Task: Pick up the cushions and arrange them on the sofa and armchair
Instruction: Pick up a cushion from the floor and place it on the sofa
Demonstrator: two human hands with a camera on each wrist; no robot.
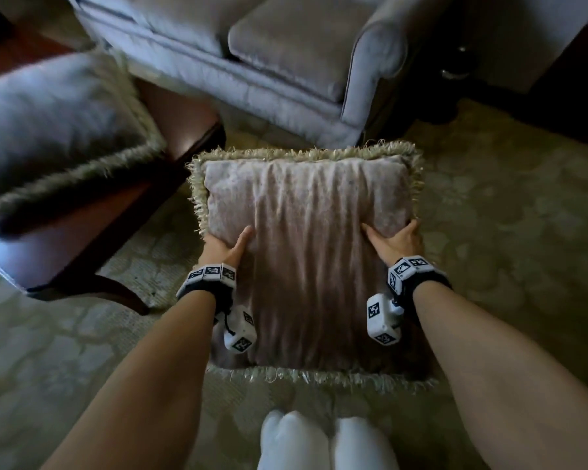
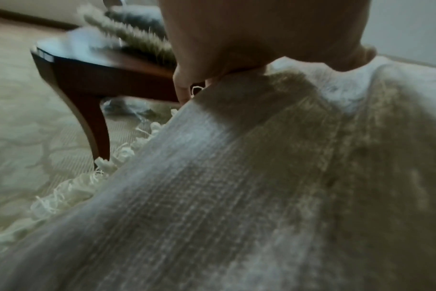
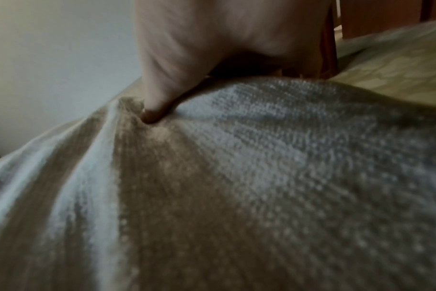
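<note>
A beige velvet cushion (image 1: pixel 306 239) with a pale fringe is held out in front of me, above the carpet. My left hand (image 1: pixel 226 247) grips its left edge, thumb on top and fingers under the side. My right hand (image 1: pixel 396 242) grips the right edge the same way. In the left wrist view the left hand (image 2: pixel 199 74) curls round the cushion (image 2: pixel 236 187) edge. In the right wrist view the right hand's thumb (image 3: pixel 157 106) presses into the cushion (image 3: pixel 236 187) fabric. A second fringed cushion (image 1: pixel 48 117) lies on the wooden table. The grey sofa (image 1: pixel 269 52) stands just beyond.
A dark wooden coffee table (image 1: pixel 92 225) with curved legs stands at the left, close to the held cushion. Patterned carpet (image 1: pixel 506 205) covers the floor. My white-socked feet (image 1: pixel 326 442) are below the cushion. A dark cabinet stands right of the sofa arm (image 1: pixel 377 59).
</note>
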